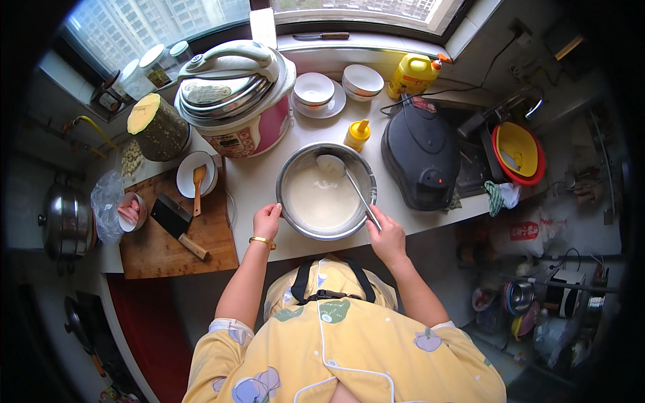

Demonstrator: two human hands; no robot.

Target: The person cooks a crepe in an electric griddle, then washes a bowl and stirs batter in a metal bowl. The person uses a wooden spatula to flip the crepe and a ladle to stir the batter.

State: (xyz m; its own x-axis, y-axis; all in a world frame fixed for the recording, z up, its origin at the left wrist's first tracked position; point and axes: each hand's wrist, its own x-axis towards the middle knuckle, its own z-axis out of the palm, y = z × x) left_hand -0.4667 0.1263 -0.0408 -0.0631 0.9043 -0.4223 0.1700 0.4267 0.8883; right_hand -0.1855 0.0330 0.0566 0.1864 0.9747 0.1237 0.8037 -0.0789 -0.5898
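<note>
A large stainless steel bowl (326,237) stands on the white counter before me, with a pale creamy batter (315,201) in it. My left hand (267,220) pinches the bowl's left rim between thumb and fingers. In my right hand (387,236) is the handle of a metal ladle (359,191), held at the bowl's right edge. The ladle slants across the bowl, and its batter-coated head lies at the far side of the batter. Just behind the bowl stands a small yellow-capped bottle (357,135).
A black electric appliance (422,156) sits close on the right, a large electric pressure cooker (237,106) at back left. On the wooden cutting board (146,259) lie a cleaver (174,216) and a bowl with a wooden spatula (198,184). White bowls (313,89) stand behind; a knife (321,36) rests on the windowsill.
</note>
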